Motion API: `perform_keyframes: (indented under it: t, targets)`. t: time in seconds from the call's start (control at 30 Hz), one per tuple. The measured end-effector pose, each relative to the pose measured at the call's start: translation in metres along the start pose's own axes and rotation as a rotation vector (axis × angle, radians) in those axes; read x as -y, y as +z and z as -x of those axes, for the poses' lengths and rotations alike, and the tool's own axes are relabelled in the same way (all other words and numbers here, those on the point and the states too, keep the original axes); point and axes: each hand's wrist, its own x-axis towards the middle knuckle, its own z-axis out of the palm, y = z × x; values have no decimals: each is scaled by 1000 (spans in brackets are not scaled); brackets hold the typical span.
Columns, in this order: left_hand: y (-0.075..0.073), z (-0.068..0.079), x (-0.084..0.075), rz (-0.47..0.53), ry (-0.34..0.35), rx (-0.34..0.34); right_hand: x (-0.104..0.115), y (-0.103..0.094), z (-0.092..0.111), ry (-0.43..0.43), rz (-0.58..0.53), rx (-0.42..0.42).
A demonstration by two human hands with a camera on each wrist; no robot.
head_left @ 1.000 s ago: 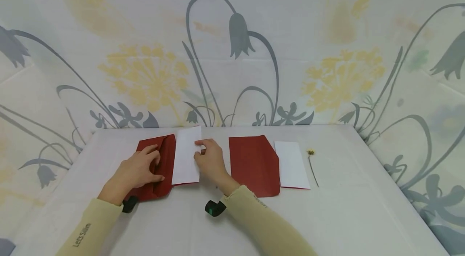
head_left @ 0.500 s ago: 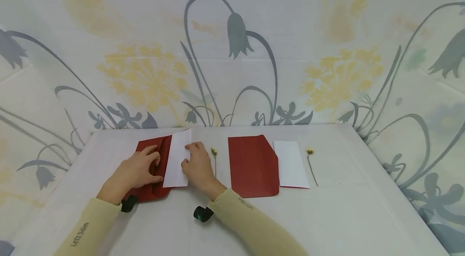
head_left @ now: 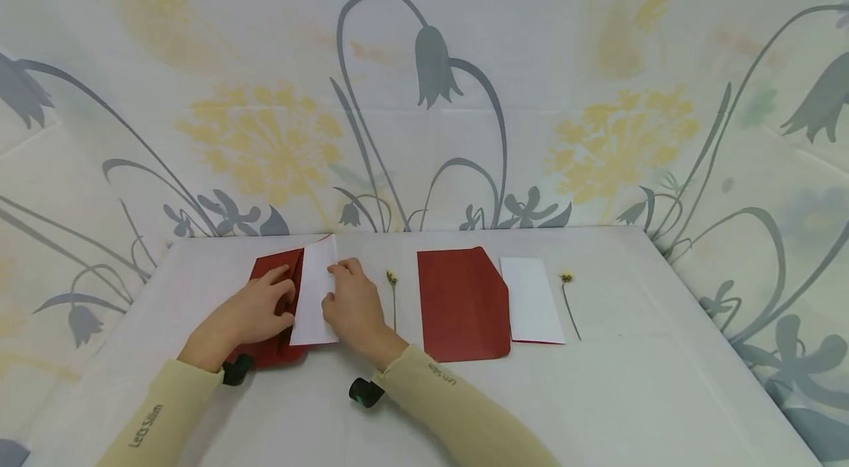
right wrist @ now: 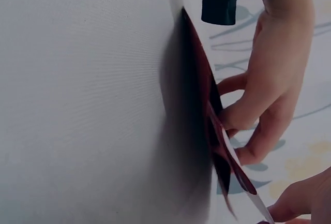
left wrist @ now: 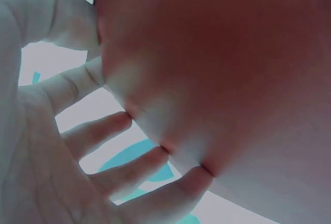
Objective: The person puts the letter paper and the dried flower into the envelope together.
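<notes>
My left hand (head_left: 255,309) holds a red envelope (head_left: 272,358) at the left of the table, fingertips and thumb at its opening. The left wrist view shows those fingertips pressing against the red paper (left wrist: 207,43). A white folded card (head_left: 314,297) with red on its inner side is pinched at its right edge by my right hand (head_left: 354,309). The card's left edge overlaps the envelope's mouth, and that part is hidden. In the right wrist view, the envelope (right wrist: 200,63) appears edge-on with the card (right wrist: 260,208) reaching into it.
A dried flower (head_left: 393,297) lies just right of my right hand. Farther right are a second red envelope (head_left: 462,305), a second white card (head_left: 532,301) and another dried flower (head_left: 570,305). A floral cloth (head_left: 424,157) hangs behind the white table (head_left: 637,401).
My right hand has moved left with the white card, which now overlaps more of the envelope. The nearer dried flower has come into view. My left hand has stayed almost still.
</notes>
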Motion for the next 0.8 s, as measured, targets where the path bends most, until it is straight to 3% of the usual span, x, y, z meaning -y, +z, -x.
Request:
perform_keyframes:
  t: [0.27, 0.47, 0.63, 0.8]
  targets:
    - [4, -2, -1, 3, -10, 20, 9, 4, 3, -60, 182, 47]
    - [5, -2, -1, 10, -24, 31, 14, 14, 8, -106, 233, 63]
    - [5, -3, -3, 3, -11, 20, 17, 18, 10, -72, 193, 74]
    - [4, -3, -4, -2, -10, 21, 8, 25, 6, 5, 45, 138]
